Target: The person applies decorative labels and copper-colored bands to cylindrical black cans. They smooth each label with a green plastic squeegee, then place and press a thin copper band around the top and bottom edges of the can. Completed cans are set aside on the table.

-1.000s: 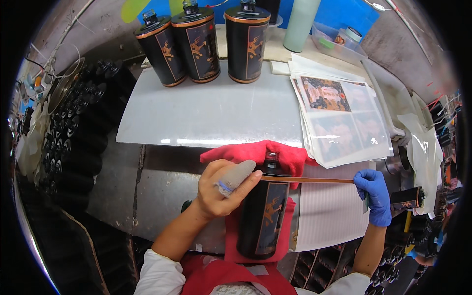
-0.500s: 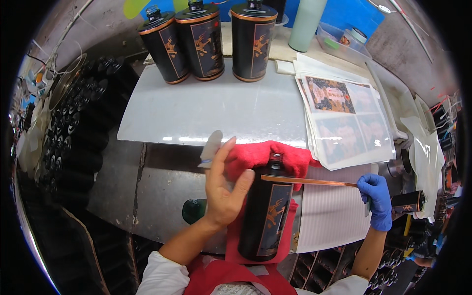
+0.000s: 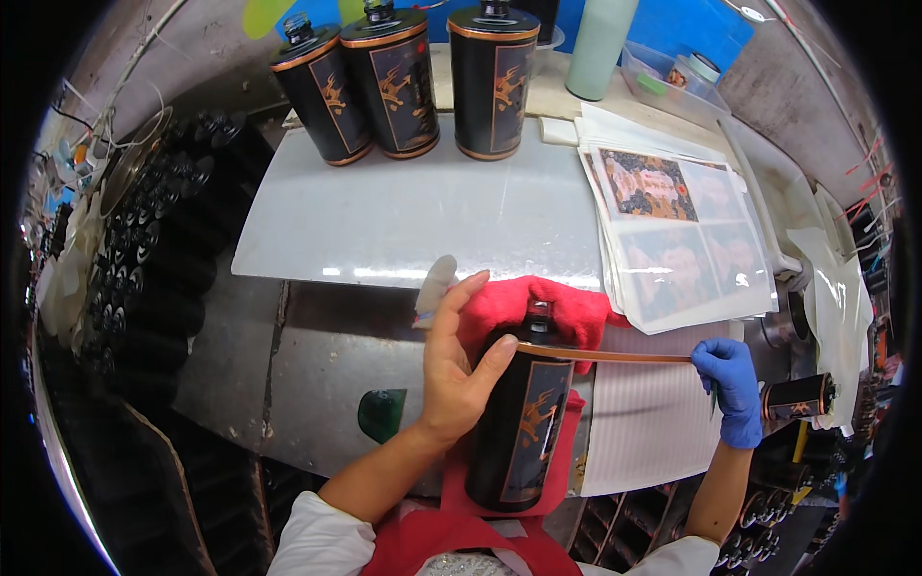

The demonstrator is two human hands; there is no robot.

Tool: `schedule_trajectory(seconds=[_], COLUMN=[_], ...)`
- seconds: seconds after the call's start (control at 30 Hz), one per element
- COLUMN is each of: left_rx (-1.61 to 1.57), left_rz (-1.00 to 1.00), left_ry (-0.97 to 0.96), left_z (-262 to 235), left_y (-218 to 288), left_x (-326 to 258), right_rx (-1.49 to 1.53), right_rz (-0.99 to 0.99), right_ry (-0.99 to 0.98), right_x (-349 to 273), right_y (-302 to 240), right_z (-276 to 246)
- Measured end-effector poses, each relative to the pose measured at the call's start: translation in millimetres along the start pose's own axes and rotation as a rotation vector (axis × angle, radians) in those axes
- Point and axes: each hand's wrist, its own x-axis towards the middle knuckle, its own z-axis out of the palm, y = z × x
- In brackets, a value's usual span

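Note:
A black bottle (image 3: pixel 519 432) with a gold-figured label leans on a red towel (image 3: pixel 499 302) in front of me. A copper-coloured strip (image 3: pixel 629 357) runs from its shoulder out to the right. The strip's far end is pinched in my right hand (image 3: pixel 727 379), which wears a blue glove; a thin greenish edge shows below these fingers. My left hand (image 3: pixel 459 379) is bare at the palm and thumb. Its thumb touches the bottle's shoulder by the strip, and its fingers are stretched out. A pale whitish cover (image 3: pixel 437 285) appears at one of its fingers.
Three similar bottles (image 3: pixel 394 91) stand at the back of the grey board (image 3: pixel 413 221). Printed sheets (image 3: pixel 672 230) are stacked at right, above striped backing paper (image 3: pixel 639 413). A dark green piece (image 3: pixel 381 415) lies left. Many black bottles (image 3: pixel 163 240) are stacked at far left.
My left hand has moved right, bringing its thumb onto the bottle's shoulder beside the strip. My right hand has shifted slightly left, with the strip still pinched.

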Motion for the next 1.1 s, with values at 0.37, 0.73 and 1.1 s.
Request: schedule_trajectory(seconds=[0.37,0.73,1.1], left_rx=[0.079,-0.109,-0.310], left_rz=[-0.044,-0.068,-0.117], left_ry=[-0.013,-0.032,-0.068], left_z=[5,4,-1], left_y=[-3,3,-1], left_x=[3,3,1], right_rx=[0.008,0.019,0.043], right_rz=[-0.004,-0.033,-0.071], right_ry=[-0.008,0.021,0.044], right_x=[1,1,-4], right_y=[0,-2,-7], right_z=[0,-4,-6])
